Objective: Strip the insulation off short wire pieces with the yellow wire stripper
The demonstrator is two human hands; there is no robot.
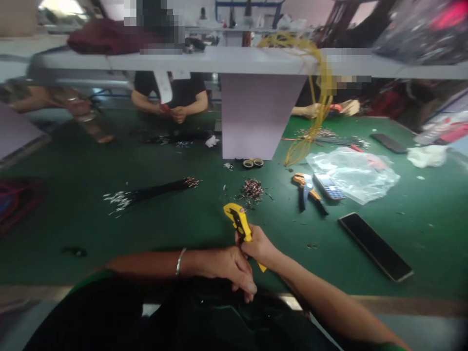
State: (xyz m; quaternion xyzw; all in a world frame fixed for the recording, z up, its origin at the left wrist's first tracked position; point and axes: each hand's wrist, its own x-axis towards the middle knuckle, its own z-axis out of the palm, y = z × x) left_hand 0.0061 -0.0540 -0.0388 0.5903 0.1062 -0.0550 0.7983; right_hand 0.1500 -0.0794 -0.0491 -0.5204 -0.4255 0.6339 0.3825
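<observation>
My right hand [261,246] is wrapped round a yellow wire stripper [238,219], whose head points up and away over the green table. Just in front of my body, my left hand [234,273] is closed in a pinch, close to the tool's lower handle. What its fingers hold, if anything, is hidden. Beyond the tool's head lies a small heap of copper-coloured bits [252,189]. Further left is a bundle of black wires [157,189] with white tips at one end and copper-coloured tips at the other.
To the right lie orange-and-blue pliers [309,190], a keypad phone [329,186], a dark smartphone [376,246] and a clear plastic bag [358,170]. Yellow wires [321,97] hang from a raised shelf [204,61] on a pale support [258,117]. Other people's hands [178,114] work across the table.
</observation>
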